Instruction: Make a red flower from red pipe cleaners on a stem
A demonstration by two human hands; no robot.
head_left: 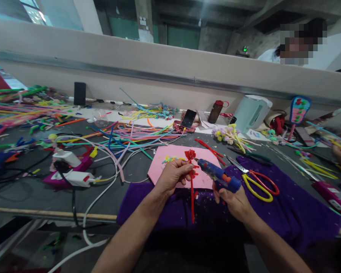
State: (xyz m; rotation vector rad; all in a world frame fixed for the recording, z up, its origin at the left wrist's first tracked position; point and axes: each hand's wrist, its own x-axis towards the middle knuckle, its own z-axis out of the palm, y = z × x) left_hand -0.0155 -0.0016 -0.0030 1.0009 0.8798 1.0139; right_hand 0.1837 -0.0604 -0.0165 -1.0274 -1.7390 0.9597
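Head view: left hand (174, 174) pinches red pipe-cleaner flower (190, 154), covering part of its stem (192, 204); right hand (236, 199) grips blue glue gun (214, 173); I can't tell whether nozzle (197, 161) touches.

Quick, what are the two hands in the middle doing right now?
Left hand: closed, pinching the red craft piece between the fingertips.
Right hand: closed, gripping the blue glue gun.
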